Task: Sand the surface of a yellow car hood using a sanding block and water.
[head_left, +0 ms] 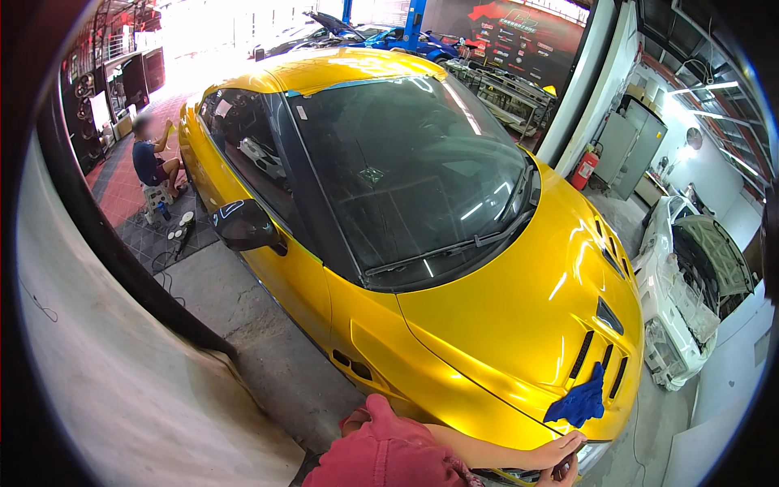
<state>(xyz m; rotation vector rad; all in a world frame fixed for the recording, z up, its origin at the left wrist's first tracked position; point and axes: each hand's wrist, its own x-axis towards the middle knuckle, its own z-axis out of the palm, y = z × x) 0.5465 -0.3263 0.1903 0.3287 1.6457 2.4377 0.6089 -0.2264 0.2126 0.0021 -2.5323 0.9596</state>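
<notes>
A glossy yellow car (487, 325) fills the middle, its bonnet sloping down to the front right. At its front corner, by the headlight (519, 475), my two hands are close together. My left hand (553, 451) reaches across from a red sleeve, fingers closed together and bent at the tips; what they hold is hidden. Just below it my right hand (563, 477), partly cut off by the lower edge, has its fingers around a small dark thing (562, 467) that I cannot make out. A crumpled dark blue cloth (579, 398) lies on the bonnet beside the black vents (607, 357).
A black wing mirror (246, 225) juts from the car's side. A person (152, 158) sits low by its rear, near a cable (166, 272). A pale covered wall (122, 341) stands left. Right are a stripped white car (677, 300) and a red fire extinguisher (585, 167).
</notes>
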